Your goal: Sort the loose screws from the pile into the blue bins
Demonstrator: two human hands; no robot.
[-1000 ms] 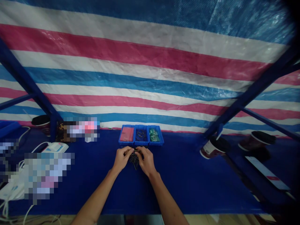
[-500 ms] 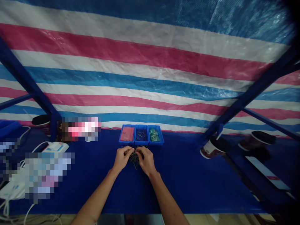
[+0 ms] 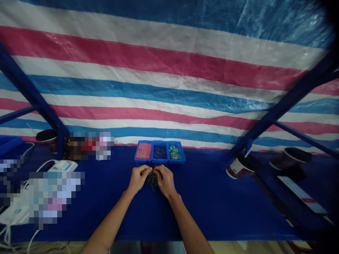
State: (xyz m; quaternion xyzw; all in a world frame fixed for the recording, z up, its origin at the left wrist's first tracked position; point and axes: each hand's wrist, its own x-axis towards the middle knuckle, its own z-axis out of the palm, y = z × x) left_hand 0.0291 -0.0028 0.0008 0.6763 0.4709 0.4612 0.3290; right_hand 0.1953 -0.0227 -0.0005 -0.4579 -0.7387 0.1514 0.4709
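Observation:
My left hand [image 3: 137, 178] and my right hand [image 3: 166, 179] meet fingertip to fingertip over a small pile of dark, thin, screw-like pieces [image 3: 152, 182]. On both hands the thumb and forefinger are pinched together. Whatever they pinch is too small and too covered to name. Just behind the hands sit three joined blue bins. Pink flat pieces or bags lie in the left bin [image 3: 143, 151], dark screw-like pieces in the middle bin [image 3: 159, 152], and green-and-white small packets in the right bin [image 3: 175, 153].
Blue sheeting covers the table [image 3: 217, 204]. To the right stand two dark-topped tubs, the nearer tub [image 3: 235, 168] with a label, and a flat pale box [image 3: 302, 194]. White power strips [image 3: 65, 165] and cables lie left. Blue frame posts [image 3: 270, 116] rise before striped sheeting.
The fingertips have shifted very slightly over the pile. Arms, bins and everything else stay where they were.

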